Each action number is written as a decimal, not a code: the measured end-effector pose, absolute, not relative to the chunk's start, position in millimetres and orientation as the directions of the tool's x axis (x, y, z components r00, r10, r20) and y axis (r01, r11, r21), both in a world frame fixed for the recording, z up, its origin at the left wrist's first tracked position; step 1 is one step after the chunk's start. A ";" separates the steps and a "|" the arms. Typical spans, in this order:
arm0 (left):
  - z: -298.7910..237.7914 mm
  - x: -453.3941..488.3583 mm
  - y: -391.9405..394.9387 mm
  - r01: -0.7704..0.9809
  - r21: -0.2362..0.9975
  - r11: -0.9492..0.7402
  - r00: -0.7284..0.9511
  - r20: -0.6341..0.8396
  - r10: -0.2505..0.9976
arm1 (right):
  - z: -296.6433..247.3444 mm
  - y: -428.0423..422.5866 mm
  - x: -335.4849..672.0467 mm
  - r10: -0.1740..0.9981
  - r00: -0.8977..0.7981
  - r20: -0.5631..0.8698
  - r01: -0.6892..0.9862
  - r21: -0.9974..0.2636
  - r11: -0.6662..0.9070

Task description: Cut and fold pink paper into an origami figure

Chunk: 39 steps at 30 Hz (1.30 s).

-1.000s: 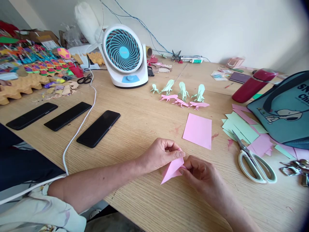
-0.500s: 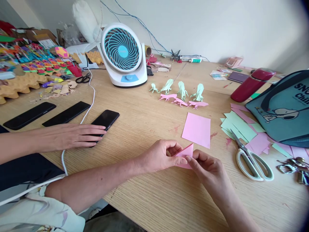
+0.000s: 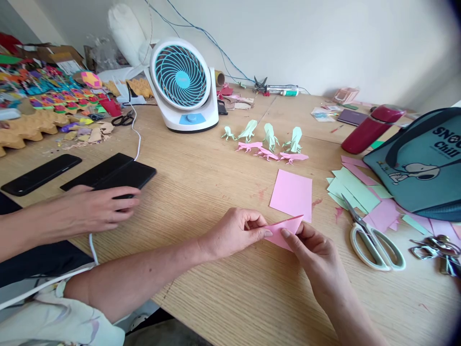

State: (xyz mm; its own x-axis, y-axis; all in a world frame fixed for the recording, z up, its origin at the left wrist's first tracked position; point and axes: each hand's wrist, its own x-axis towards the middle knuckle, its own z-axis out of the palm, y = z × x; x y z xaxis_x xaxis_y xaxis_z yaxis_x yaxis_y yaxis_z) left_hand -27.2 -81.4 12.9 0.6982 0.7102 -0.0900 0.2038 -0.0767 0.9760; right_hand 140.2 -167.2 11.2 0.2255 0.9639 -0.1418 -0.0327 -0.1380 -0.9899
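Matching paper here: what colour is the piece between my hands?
The folded paper is pink, clearest in the head view.

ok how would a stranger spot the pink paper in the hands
On the wooden table, find the flat pink sheet. Just nearer the viewer, the left hand and right hand pinch the pink paper; unlike that sheet, it's folded.

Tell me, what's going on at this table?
A person's left hand and right hand pinch a partly folded pink paper. A flat pink sheet lies just beyond it, with four green origami figures and three pink origami figures farther back. Scissors lie to the right. Over on the left, another person's hand is on a black smartphone.
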 end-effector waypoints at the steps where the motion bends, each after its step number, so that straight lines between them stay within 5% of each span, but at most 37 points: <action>1: 12.5 -27.5 -80.9 0.210 0.974 -0.091 0.694 -0.083 0.715 | 11.8 -166.9 140.1 0.964 0.229 -0.138 -0.042 -0.990 -0.132; 11: 9.7 -27.2 -81.6 0.184 0.968 -0.168 0.745 -0.026 0.666 | 1.5 -169.5 138.2 0.954 0.236 -0.186 0.078 -0.975 -0.209; 28: 15.5 -30.8 -69.0 0.210 0.967 -0.142 0.717 -0.054 0.695 | 4.8 -169.4 147.3 0.919 0.362 -0.157 -0.117 -0.986 -0.122; 39: 16.9 -27.6 -79.3 0.164 0.966 -0.202 0.747 0.012 0.665 | -0.1 -170.3 135.0 0.953 0.243 -0.183 -0.006 -0.982 -0.187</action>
State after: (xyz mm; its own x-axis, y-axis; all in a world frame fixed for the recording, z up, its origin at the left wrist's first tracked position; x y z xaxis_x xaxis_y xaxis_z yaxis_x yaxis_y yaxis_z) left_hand -27.6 -79.3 16.9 0.7466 0.6652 0.0121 0.1640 -0.2016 0.9656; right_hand 135.0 -170.3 -0.1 0.2427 0.9526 -0.1833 -0.0059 -0.1875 -0.9822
